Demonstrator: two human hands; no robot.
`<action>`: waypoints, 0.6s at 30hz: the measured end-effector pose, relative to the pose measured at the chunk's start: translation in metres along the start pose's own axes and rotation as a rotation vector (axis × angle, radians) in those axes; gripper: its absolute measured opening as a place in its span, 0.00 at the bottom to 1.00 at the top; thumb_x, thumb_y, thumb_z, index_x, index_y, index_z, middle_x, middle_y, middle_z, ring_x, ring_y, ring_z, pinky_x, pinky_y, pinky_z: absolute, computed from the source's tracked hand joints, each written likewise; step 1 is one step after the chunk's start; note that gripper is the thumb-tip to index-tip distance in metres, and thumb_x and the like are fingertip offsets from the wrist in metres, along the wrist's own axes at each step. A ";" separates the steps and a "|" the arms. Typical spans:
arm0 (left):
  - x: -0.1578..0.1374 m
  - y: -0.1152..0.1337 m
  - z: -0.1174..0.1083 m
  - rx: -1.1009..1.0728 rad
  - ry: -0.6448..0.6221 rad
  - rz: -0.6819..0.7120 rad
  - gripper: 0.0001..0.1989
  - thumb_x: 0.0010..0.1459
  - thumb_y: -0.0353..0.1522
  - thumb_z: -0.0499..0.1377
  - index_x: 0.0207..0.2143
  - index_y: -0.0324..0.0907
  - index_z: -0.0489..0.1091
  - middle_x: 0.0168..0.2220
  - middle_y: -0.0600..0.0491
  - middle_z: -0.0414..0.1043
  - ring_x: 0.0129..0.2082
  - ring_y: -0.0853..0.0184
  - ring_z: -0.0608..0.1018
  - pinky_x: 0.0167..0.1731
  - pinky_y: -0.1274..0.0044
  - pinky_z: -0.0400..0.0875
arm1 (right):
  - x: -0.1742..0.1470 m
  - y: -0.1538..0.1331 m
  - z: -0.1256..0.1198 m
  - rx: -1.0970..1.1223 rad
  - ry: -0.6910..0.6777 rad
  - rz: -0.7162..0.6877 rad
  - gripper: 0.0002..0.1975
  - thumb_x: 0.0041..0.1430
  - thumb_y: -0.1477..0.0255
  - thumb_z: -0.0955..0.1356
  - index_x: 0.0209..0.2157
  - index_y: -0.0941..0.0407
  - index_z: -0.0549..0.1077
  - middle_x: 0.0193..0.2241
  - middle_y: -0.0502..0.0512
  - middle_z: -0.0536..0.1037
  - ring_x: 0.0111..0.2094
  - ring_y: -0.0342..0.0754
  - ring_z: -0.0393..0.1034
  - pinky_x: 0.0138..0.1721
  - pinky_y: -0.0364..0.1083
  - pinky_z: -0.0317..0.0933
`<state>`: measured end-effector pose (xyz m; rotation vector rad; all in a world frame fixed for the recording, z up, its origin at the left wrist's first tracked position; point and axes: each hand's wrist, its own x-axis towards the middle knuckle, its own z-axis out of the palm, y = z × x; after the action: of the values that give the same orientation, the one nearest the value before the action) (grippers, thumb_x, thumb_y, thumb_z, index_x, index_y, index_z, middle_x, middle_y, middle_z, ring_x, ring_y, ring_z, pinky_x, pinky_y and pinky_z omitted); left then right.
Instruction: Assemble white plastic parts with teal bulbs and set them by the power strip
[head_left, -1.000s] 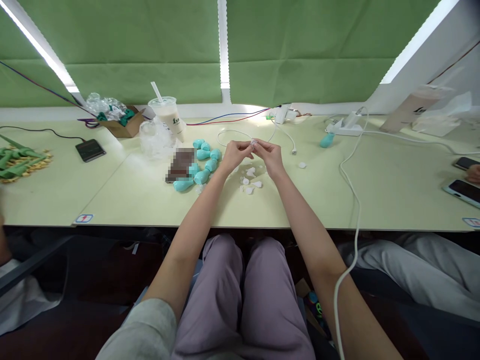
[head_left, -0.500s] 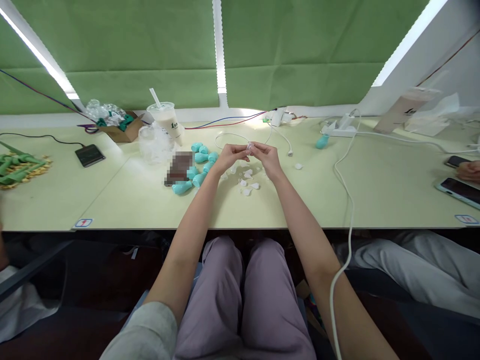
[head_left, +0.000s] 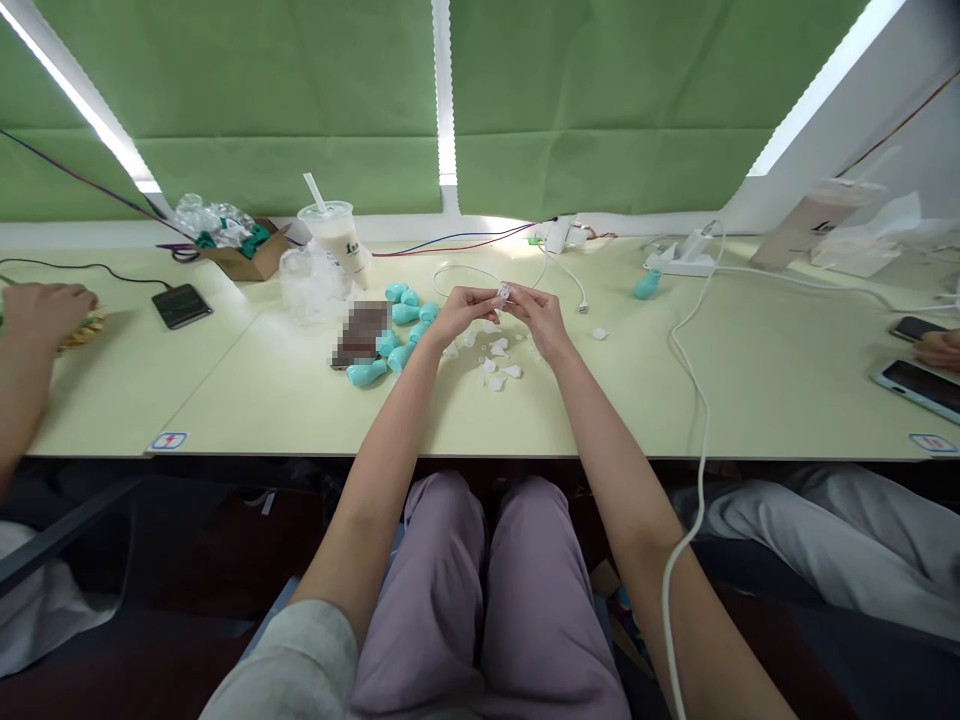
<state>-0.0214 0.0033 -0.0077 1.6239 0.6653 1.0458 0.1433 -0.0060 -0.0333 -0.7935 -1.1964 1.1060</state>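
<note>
My left hand (head_left: pixel 459 316) and my right hand (head_left: pixel 541 318) meet above the table, fingertips pinched together around a small whitish, clear piece (head_left: pixel 503 293). Its exact kind is too small to make out. Under and between my hands lie several small white plastic pieces (head_left: pixel 498 347), some petal-like, scattered on the tabletop. Left of my left hand sits a cluster of turquoise bulb-shaped pieces (head_left: pixel 367 374), next to a blurred-out dark rectangular object (head_left: pixel 363 332). One lone white piece (head_left: pixel 600 333) rests to the right of my right hand.
A drink cup with straw (head_left: pixel 330 235), a crumpled plastic bag (head_left: pixel 311 285) and a cardboard box (head_left: pixel 251 258) stand back left. A white cable (head_left: pixel 701 400) runs from the power strip (head_left: pixel 686 262) over the table edge. Another person's hand (head_left: pixel 52 312) is at far left.
The small clear piece has turned between my fingertips and shows more of its face. At the far left, another person's hand has come in over the green and yellow bundle.
</note>
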 end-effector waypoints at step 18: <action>0.009 -0.011 -0.011 0.500 0.357 0.014 0.13 0.56 0.34 0.58 0.43 0.39 0.74 0.44 0.47 0.75 0.35 0.70 0.74 0.37 0.77 0.70 | 0.017 -0.023 -0.090 -0.424 0.584 0.021 0.19 0.47 0.66 0.70 0.43 0.55 0.71 0.35 0.52 0.77 0.31 0.44 0.73 0.38 0.46 0.68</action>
<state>-0.0260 0.0187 -0.0150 1.8767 1.2321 1.2623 0.2361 0.0097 -0.0266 -1.3474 -0.9234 0.5668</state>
